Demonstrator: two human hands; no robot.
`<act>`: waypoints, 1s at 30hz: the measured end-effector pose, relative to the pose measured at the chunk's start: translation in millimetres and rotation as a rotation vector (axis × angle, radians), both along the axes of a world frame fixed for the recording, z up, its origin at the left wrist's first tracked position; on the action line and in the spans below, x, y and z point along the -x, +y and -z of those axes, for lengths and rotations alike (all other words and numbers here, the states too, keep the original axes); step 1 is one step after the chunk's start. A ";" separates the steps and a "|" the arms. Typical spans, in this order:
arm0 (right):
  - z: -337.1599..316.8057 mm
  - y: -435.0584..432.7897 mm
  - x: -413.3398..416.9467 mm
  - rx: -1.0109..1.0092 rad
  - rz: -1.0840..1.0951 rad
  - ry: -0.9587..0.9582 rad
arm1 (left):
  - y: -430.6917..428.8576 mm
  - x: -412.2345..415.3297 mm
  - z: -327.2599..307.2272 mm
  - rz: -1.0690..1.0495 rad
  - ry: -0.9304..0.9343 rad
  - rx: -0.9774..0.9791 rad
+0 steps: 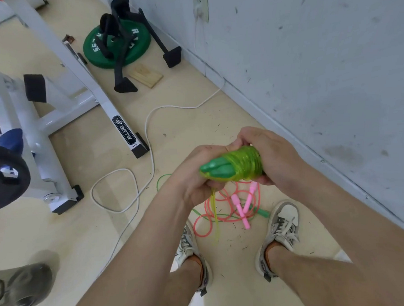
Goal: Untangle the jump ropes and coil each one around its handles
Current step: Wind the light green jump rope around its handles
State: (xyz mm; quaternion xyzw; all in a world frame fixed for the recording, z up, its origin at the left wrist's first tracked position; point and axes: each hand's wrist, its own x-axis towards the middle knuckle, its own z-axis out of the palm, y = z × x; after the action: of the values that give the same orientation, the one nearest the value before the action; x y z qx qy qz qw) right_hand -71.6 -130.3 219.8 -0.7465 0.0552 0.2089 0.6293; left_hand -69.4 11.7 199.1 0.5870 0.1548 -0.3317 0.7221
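The left hand clasped the green handles at their left end, a loose rope tail hanging below them. The right hand gripped the coil of rope round the handles' right end. A pink jump rope lay on the floor under the handles.

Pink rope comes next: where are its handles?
Head view: the pink handles lie on the floor between the left shoe and right shoe.

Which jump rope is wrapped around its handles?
The yellow-green rope, held by the left hand and right hand. The pink rope and green rope lie loose on the floor.
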 end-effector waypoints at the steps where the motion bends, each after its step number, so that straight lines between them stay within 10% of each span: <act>1: 1.7 0.8 -0.9 -0.007 0.041 0.018 | -0.7 -0.9 2.7 -0.025 0.012 -0.017; 7: 14.4 -2.7 -11.4 -0.102 0.344 0.108 | -16.6 8.8 10.1 -0.032 -0.225 -0.223; 10: 31.3 -4.9 -15.0 0.095 0.415 0.030 | -23.6 11.3 15.0 0.139 -0.561 -0.748; 17: 44.2 -25.9 -16.3 0.811 0.239 -0.375 | -35.3 33.9 -2.6 0.571 -1.001 -1.100; 23: 41.1 -15.1 -12.0 1.056 -0.116 -0.488 | -3.7 15.6 -15.8 0.368 -1.111 -1.043; 30: 31.7 -9.6 -8.6 0.701 -0.295 -0.454 | 8.0 10.1 -13.5 0.196 -0.854 -0.873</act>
State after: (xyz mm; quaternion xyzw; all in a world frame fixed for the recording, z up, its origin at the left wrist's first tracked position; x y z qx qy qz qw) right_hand -63.0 -139.8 188.2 -0.9417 -0.1241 0.0961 0.2976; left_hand -79.5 19.8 212.7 0.9207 -0.0812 -0.0384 0.3798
